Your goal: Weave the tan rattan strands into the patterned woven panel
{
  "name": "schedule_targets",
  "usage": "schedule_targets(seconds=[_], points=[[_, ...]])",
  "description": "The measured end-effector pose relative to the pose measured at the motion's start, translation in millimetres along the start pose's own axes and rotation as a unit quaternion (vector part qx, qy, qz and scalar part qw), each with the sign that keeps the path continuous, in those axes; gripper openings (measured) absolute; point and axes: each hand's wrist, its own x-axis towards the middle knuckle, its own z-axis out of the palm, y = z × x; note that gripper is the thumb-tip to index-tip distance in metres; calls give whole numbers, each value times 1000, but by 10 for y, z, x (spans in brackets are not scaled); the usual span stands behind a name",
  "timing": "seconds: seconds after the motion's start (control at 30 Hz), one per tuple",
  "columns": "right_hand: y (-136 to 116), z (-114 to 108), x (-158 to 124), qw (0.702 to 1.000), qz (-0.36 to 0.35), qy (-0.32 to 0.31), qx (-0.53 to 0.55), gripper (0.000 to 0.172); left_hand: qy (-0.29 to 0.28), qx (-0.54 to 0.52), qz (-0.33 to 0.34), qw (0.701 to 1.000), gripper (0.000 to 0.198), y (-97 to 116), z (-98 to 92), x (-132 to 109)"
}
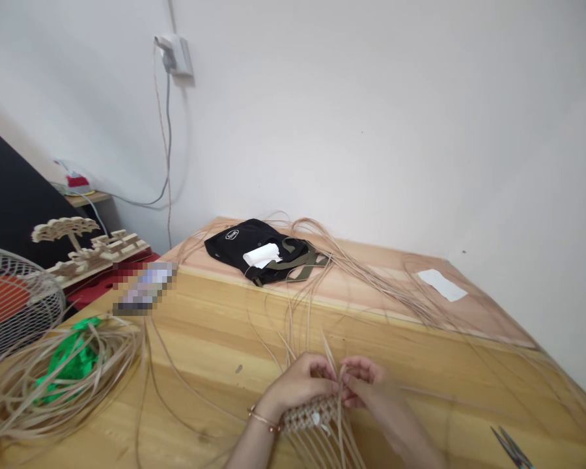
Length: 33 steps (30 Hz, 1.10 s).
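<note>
Left hand point(297, 384) and right hand point(366, 384) nearly meet over a woven cane strip point(308, 414) at the desk's point(200, 306) near edge, fingers point(359, 370) pinched on its strands point(340, 426); scissors point(512, 448) lie well right.

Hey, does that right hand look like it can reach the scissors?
Probably yes: only thin rattan strands lie on the wooden table between the right hand and the scissors, though its fingers are among strands at the woven piece.
</note>
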Motion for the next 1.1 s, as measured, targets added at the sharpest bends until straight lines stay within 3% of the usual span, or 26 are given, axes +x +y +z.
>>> schedule_targets(seconds=[0.23,0.37,0.53,0.83,1.1], points=[[53,17,-3,998,-33,22,-46,20,-6,68,-13,998,25,-69,16,0],[86,-17,-3,990,-64,27,-120,24,1,103,-31,994,21,-101,25,8],[119,-50,24,978,-95,40,-182,25,2,112,-2,994,14,-104,32,17],[51,-63,14,988,-84,13,-127,33,3,99,-28,995,11,-81,38,14],[144,-123,84,991,-76,-35,-102,23,-19,83,-20,996,4,-108,38,21]])
